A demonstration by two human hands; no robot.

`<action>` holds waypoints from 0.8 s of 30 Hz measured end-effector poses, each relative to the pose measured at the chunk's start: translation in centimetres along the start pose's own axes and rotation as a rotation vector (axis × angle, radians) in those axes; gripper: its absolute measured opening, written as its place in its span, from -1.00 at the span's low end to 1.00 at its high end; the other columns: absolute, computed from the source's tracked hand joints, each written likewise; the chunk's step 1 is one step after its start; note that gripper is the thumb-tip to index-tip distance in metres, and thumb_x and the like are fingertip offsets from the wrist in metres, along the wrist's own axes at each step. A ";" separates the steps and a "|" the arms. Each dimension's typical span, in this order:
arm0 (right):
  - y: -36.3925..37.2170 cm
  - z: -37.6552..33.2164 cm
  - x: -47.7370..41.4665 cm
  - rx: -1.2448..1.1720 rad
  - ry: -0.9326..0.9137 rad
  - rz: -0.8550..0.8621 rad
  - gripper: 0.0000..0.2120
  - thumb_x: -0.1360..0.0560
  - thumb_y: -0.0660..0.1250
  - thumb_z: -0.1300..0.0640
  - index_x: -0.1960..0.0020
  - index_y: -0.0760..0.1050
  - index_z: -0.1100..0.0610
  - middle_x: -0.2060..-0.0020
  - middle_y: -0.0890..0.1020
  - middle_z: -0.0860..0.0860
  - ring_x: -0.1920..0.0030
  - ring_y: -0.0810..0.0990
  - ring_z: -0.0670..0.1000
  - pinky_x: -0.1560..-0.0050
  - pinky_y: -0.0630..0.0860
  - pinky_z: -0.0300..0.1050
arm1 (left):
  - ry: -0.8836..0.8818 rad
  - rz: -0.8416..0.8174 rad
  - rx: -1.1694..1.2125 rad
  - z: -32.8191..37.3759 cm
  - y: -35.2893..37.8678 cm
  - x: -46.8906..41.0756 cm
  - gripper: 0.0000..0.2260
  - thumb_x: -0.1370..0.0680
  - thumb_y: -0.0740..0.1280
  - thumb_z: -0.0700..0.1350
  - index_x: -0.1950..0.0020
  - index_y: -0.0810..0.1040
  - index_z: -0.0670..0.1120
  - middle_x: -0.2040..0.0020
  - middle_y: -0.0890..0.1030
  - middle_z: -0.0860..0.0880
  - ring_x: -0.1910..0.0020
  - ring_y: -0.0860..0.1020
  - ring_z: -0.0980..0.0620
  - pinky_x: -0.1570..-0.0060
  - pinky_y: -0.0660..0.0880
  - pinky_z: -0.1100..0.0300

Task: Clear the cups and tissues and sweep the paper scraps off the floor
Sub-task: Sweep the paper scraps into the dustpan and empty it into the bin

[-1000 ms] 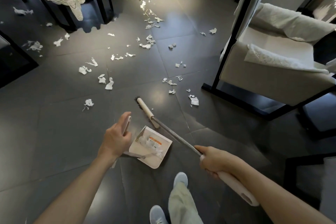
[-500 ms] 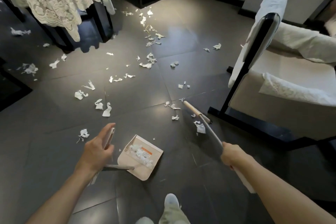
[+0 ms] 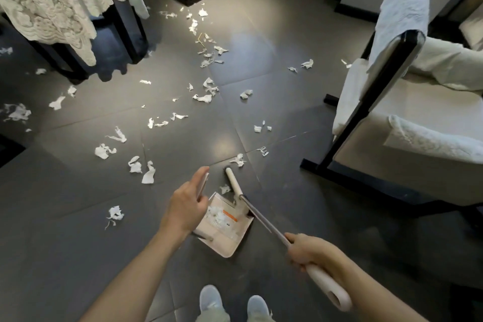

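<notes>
Paper scraps [image 3: 203,98] litter floor [image 3: 261,73] mid-frame; left hand [image 3: 185,206] grips dustpan [image 3: 227,243] handle, lower centre; right hand [image 3: 308,251] curled round broom [image 3: 261,217]; orange label [image 3: 231,217] in dustpan unreadable.

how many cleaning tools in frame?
2: dustpan held by its handle in the left hand; broom in the right hand, head at the pan's mouth. More may be out of view.

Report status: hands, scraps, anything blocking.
Left hand grips dustpan handle, right hand grips broom. Broom head at dustpan mouth, scraps inside. Many scraps on floor. Chair close right.
</notes>
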State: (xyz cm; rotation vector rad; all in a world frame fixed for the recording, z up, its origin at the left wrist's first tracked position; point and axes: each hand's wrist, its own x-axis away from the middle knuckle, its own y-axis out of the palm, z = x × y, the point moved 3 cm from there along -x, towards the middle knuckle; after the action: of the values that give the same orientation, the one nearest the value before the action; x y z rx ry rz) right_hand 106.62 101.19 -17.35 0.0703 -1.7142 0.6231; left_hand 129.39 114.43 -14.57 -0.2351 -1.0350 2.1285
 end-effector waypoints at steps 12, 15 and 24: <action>-4.6 -5.0 4.5 -0.080 -0.018 0.120 -0.43 -0.35 0.24 0.32 -0.32 0.41 -0.02 0.23 0.62 0.04 0.39 0.55 -0.01 0.30 0.55 -0.13 | -0.072 0.024 0.111 -2.6 -4.0 -1.7 -0.41 -0.43 0.25 -0.34 -0.40 0.35 0.09 -0.09 0.61 -0.19 -0.03 0.58 -0.19 -0.02 0.49 -0.04; -7.6 -5.6 2.6 -0.046 0.007 0.203 -0.47 -0.38 0.23 0.28 -0.31 0.41 -0.01 0.08 0.64 0.05 0.10 0.64 0.06 0.13 0.56 -0.11 | -0.107 0.036 0.104 -3.9 -5.1 -2.2 -0.41 -0.43 0.25 -0.34 -0.39 0.36 0.11 -0.08 0.62 -0.16 0.00 0.57 -0.18 0.03 0.46 0.05; -18.7 -7.4 -6.3 0.088 0.100 0.349 -0.58 -0.44 0.23 0.31 -0.30 0.39 0.19 -0.10 0.55 0.13 0.00 0.58 0.10 0.32 0.48 -0.16 | -0.120 0.088 0.034 -4.6 -6.2 -7.4 -0.41 -0.42 0.31 -0.33 -0.37 0.39 0.14 -0.05 0.62 -0.05 0.12 0.53 -0.01 0.13 0.35 0.18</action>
State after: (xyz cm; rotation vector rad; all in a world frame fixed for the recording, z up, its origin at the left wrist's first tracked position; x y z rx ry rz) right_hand 121.84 86.72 -15.55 -0.1994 -1.6137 0.9441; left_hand 140.09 114.54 -14.16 -0.1402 -1.0733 2.2604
